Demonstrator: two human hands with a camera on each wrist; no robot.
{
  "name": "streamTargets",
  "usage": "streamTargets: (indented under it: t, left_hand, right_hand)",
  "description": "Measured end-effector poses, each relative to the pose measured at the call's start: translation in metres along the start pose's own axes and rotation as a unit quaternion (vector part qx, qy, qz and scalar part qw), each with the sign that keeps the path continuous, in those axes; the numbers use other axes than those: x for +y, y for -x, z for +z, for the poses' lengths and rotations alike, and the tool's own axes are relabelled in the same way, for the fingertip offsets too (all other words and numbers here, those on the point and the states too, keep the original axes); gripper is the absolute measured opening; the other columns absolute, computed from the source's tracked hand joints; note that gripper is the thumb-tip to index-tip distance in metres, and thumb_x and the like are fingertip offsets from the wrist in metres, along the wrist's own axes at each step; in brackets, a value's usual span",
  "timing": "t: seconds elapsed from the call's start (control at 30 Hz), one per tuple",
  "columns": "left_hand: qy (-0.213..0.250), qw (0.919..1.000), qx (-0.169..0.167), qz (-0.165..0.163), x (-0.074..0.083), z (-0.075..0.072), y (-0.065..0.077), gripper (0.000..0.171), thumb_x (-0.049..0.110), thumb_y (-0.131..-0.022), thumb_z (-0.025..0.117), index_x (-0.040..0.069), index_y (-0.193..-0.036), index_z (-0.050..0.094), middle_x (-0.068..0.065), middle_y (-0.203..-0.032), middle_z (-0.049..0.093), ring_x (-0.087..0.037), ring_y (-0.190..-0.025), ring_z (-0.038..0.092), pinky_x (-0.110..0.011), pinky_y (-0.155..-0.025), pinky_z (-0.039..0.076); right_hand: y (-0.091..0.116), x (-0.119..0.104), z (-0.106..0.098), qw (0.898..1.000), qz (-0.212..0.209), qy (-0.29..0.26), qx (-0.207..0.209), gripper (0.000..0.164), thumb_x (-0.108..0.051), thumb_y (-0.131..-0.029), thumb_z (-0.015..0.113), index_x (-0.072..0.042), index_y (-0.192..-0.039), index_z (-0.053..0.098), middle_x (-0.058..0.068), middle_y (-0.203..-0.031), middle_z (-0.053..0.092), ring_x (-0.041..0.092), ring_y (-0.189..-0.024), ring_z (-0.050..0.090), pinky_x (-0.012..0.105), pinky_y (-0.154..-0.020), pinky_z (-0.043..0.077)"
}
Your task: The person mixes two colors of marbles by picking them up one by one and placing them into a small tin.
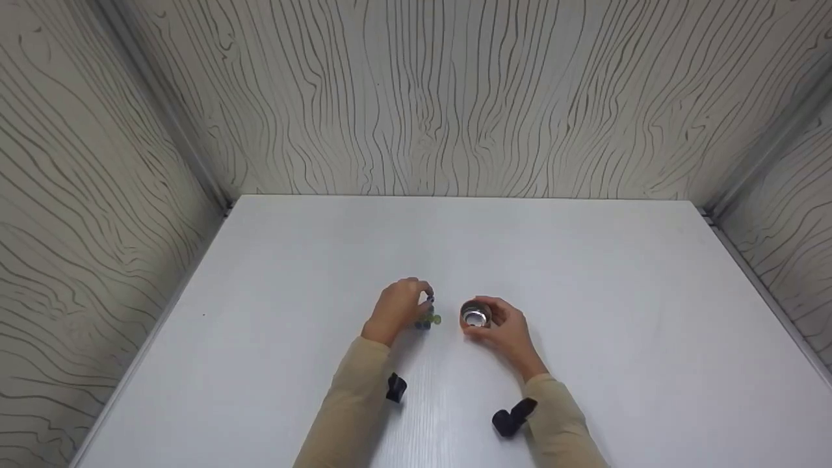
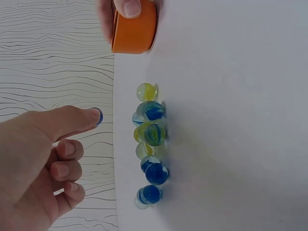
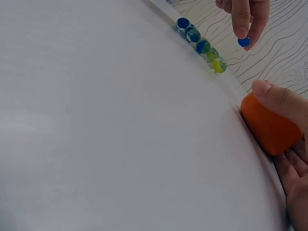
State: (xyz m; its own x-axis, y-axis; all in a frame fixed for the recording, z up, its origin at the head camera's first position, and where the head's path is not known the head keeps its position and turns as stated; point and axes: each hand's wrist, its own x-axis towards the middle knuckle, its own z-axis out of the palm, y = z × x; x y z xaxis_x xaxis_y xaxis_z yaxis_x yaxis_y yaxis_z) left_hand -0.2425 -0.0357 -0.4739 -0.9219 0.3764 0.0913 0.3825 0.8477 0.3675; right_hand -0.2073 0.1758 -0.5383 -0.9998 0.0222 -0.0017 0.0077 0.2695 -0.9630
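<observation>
Between thumb and forefinger, my left hand (image 1: 398, 305) pinches a blue marble (image 3: 244, 42), raised above the table. Below and beside that hand lies a cluster of several glass marbles (image 2: 153, 134), some blue, others clear with yellow or green swirls. My right hand (image 1: 510, 330) grips a small orange cup (image 3: 269, 122) around its side, thumb on one side and fingers on the other. The cup stands upright on the table, and its shiny silver inside (image 1: 476, 316) shows from above. In the left wrist view most of the left forefinger is hidden behind the thumb.
The white table (image 1: 552, 253) runs back to a wall panel (image 1: 422, 97) with a wood-grain pattern. Similar panels rise at the left and right. Black wrist mounts (image 1: 513, 417) stick out from the beige sleeves (image 1: 351, 403).
</observation>
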Motion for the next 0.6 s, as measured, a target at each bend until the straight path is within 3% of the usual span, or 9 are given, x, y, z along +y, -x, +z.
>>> streamTargets:
  t: [0.23,0.6]
  left_hand:
    - [-0.002,0.9996,0.017,0.021,0.005,-0.001,0.003,0.017,0.018,-0.087,0.069,0.011,-0.102,0.074,-0.008,-0.096,0.073,-0.018,-0.082,0.065,-0.032,-0.082,0.056]
    - [0.000,0.9995,0.006,0.031,0.017,0.002,0.005,0.016,0.019,-0.088,0.068,0.012,-0.101,0.074,-0.006,-0.092,0.072,-0.014,-0.077,0.063,-0.027,-0.074,0.055]
  right_hand:
    - [-0.001,-0.001,-0.001,1.000,0.005,-0.001,-0.001,0.060,-0.010,-0.071,0.084,-0.003,-0.125,0.060,0.017,-0.132,0.061,0.031,-0.132,0.052,0.040,-0.112,0.039]
    - [0.001,-0.003,-0.001,1.000,-0.005,0.005,0.000,0.060,-0.007,-0.071,0.083,-0.003,-0.126,0.059,0.017,-0.134,0.060,0.032,-0.133,0.051,0.039,-0.111,0.039]
